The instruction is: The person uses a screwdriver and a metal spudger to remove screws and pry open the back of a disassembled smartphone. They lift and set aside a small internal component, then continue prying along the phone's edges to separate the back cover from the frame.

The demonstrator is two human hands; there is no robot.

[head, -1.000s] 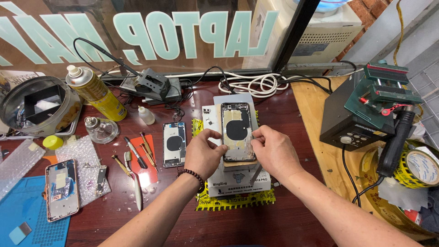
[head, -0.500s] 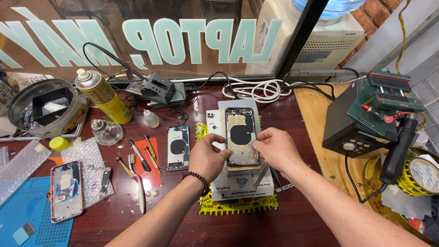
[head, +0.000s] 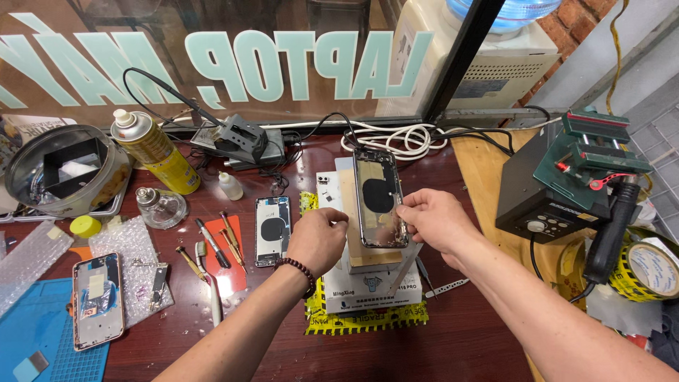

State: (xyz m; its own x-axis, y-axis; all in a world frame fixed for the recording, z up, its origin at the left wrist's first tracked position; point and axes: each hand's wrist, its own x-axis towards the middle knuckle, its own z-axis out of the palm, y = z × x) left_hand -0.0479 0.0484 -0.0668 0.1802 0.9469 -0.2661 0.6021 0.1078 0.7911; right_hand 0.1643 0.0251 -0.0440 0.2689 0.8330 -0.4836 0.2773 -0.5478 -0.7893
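Head view: our right hand (head: pixel 435 219) pinches the phone housing (head: pixel 380 199), raised off the heating block (head: pixel 368 272); our left hand (head: pixel 318 237), curled shut, steadies that block. A loosened pinch could drop the housing. We count three housings: one held, one (head: pixel 272 230) beside the block, one (head: pixel 97 301) farther left.

- The phone housing (head: pixel 380 201) is an emptied rear shell with a metal frame, its open inside facing up, a dark round coil patch near its middle and a camera cut-out at the far left corner.
- It is tilted, its far end raised, its long side running away from the viewer.
- It sits above the white heating block (head: pixel 368 272), pinched at its right edge.
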